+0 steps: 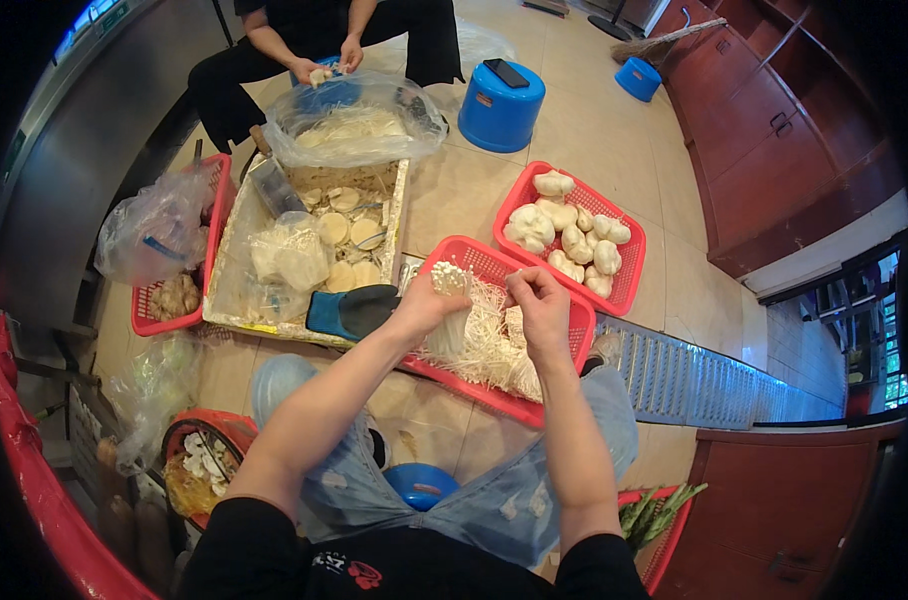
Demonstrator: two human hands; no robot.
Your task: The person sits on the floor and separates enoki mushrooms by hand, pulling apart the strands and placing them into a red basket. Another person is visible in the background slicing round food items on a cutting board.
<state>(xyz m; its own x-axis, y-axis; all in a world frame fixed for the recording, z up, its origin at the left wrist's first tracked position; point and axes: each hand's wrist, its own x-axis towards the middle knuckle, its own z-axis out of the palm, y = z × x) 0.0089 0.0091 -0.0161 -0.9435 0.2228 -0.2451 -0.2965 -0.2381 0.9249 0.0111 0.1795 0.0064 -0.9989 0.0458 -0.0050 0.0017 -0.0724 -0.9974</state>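
Note:
My left hand (422, 306) grips a bundle of enoki mushrooms (448, 330), its small white caps facing up. Both hands are over a red perforated plastic basket (454, 247), and the bundle hangs above its left part. Loose enoki strands (476, 356) and thicker clumps (525, 379) fill the basket. My right hand (538, 304) is closed above the basket's right side, thumb against curled fingers. Whether a thin strand is pinched there is too small to make out. A black-and-blue work glove (356, 311) lies on the foam box rim near my left wrist.
A foam box (304, 330) holds a cleaver (275, 187) and cut enoki bases (335, 226). Garlic bulbs (574, 244) fill another red basket. Opposite, a person's hands (326, 67) work over a clear bag (364, 127). A phone (505, 73) rests on a blue stool (501, 112).

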